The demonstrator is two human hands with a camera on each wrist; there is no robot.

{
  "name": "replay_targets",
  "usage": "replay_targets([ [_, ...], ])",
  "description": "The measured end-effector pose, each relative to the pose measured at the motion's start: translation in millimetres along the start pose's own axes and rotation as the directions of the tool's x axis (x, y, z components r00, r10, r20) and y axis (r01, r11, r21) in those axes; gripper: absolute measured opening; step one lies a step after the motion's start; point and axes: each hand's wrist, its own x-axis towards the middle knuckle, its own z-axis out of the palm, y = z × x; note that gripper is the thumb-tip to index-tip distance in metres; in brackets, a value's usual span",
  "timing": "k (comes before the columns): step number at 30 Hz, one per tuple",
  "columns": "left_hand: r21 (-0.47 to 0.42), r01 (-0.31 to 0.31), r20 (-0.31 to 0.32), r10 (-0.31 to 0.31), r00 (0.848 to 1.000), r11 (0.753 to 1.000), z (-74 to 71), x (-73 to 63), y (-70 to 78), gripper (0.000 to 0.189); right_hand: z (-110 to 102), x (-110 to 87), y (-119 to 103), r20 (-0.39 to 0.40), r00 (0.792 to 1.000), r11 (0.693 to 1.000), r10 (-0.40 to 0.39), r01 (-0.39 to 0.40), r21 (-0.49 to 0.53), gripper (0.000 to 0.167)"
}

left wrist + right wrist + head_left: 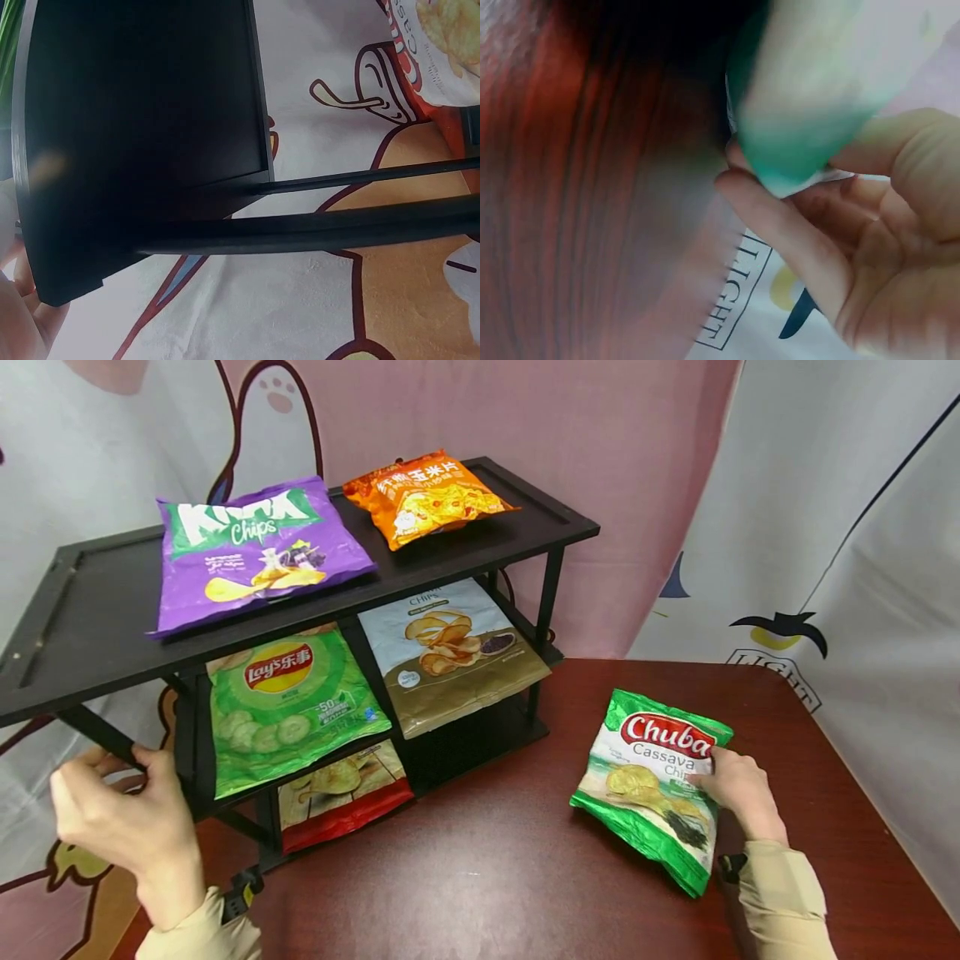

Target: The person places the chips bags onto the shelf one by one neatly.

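Observation:
On the left, my left hand [131,818] grips the black shelf rack [97,597] at its front left side, fingers curled round the frame below the top tier. In the left wrist view, fingertips [46,319] show under the corner of a dark shelf board [142,97]. Over the right part of the table, my right hand [744,789] pinches the right edge of a green and white bag of Chuba cassava chips [648,781]. That bag's printed front faces up. The right wrist view shows thumb and fingers on the bag's green edge [802,154].
On the top tier lie a purple chip bag [247,556] and an orange one [427,497]. Below are a green Lay's bag [292,702], a white and brown bag [453,652] and a red-bottomed bag [345,797]. The brown table [465,885] ends at a printed curtain [645,443].

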Motion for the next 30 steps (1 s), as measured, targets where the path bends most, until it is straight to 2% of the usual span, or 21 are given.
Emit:
replay_targets([
  [5, 0.006, 0.006, 0.003, -0.006, 1.000, 1.000, 0.0, 0.6, -1.1, 0.022, 4, -3.2, 2, -0.068, 0.992, 0.992, -0.105, 0.109, 0.061, 0.053],
  [9, 0.004, 0.009, 0.002, -0.009, 1.000, 1.000, 0.0, 1.1, -1.9, 0.023, 9, -4.5, 0, -0.131, 0.962, 0.959, -0.238, 0.255, 0.128, 0.034],
  [13, 0.005, 0.007, 0.006, -0.007, 1.000, 1.000, -0.4, 1.2, -1.5, 0.024, 16, -5.5, -6, -0.202, 0.905, 0.898, -0.375, 0.409, 0.162, 0.015],
  [18, 0.006, 0.001, 0.009, -0.001, 1.000, 1.000, -0.8, 0.1, -0.8, 0.025, 26, -5.6, -20, -0.262, 0.819, 0.810, -0.510, 0.560, 0.175, 0.016],
  [22, 0.013, 0.004, 0.011, -0.004, 1.000, 1.000, -1.0, -0.7, -0.6, 0.024, 33, -3.1, -36, -0.273, 0.773, 0.753, -0.572, 0.627, 0.198, 0.017],
  [24, 0.012, 0.006, 0.011, -0.006, 1.000, 1.000, -1.1, -0.5, -0.5, 0.024, 36, -1.1, -45, -0.264, 0.763, 0.732, -0.590, 0.644, 0.224, 0.013],
  [30, 0.015, 0.018, 0.008, -0.018, 1.000, 1.000, -0.4, -0.2, 0.2, 0.026, 44, 6.3, -80, -0.198, 0.765, 0.697, -0.612, 0.641, 0.321, 0.008],
])
